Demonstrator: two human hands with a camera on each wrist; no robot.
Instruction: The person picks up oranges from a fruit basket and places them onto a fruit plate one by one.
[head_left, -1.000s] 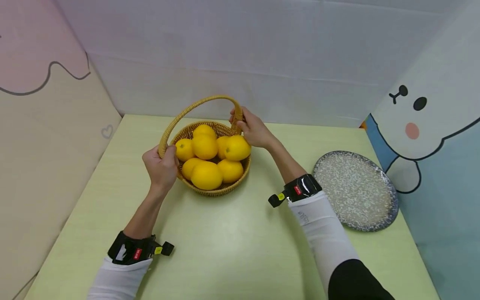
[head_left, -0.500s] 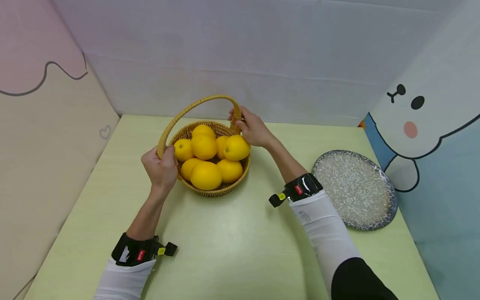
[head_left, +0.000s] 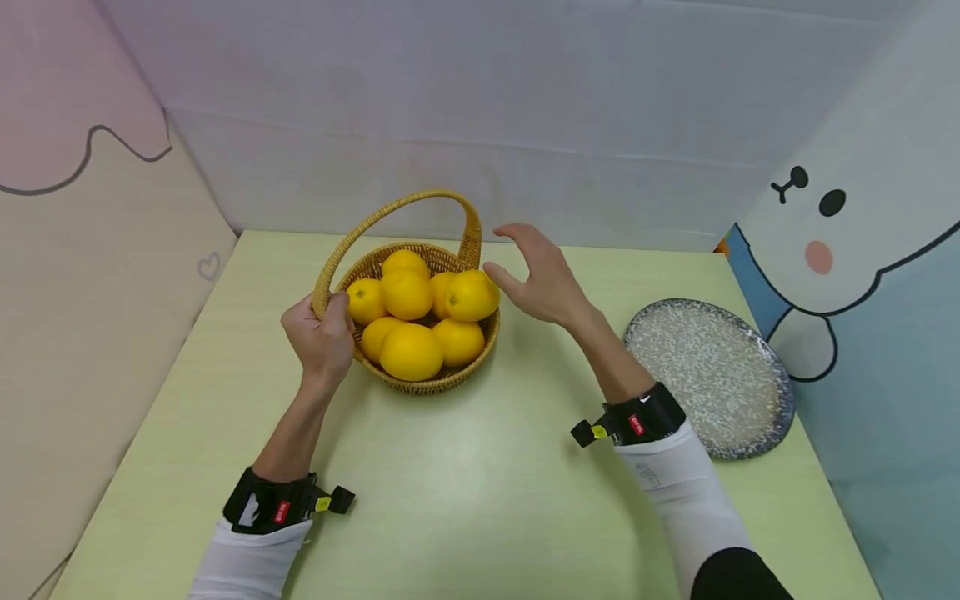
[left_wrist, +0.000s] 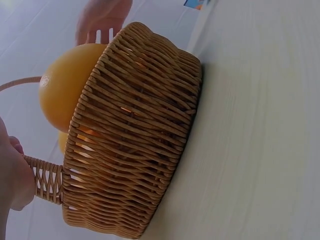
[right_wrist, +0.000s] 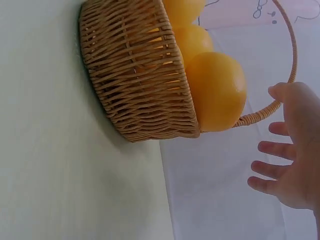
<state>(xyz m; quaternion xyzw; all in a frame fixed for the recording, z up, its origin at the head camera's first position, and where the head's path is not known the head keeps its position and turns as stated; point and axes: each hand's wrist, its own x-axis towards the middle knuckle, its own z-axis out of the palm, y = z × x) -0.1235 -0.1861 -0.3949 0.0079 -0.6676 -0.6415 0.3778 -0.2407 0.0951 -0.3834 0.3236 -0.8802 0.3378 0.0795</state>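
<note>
A woven wicker basket (head_left: 420, 386) with a tall arched handle (head_left: 408, 200) stands on the table, heaped with several yellow lemons (head_left: 412, 352). My left hand (head_left: 321, 337) grips the near left end of the handle. In the left wrist view that hand (left_wrist: 15, 175) wraps the handle just above the basket's rim (left_wrist: 75, 130). To the right of the handle, my right hand (head_left: 543, 279) is spread, its thumb apart from the fingers and nothing held. The right wrist view shows this hand (right_wrist: 300, 150) with fingers extended beside the handle and a lemon (right_wrist: 217, 90).
A speckled grey oval plate (head_left: 708, 375) with a dark rim lies on the right of the pale green table (head_left: 465, 500), partly behind my right forearm. A white wall (head_left: 465, 100) rises at the table's back edge, with patterned panels at both sides.
My right hand has let go of the far right end of the basket's handle and moved a little right, its fingers spreading. The left hand keeps its grip; the basket stays in place.
</note>
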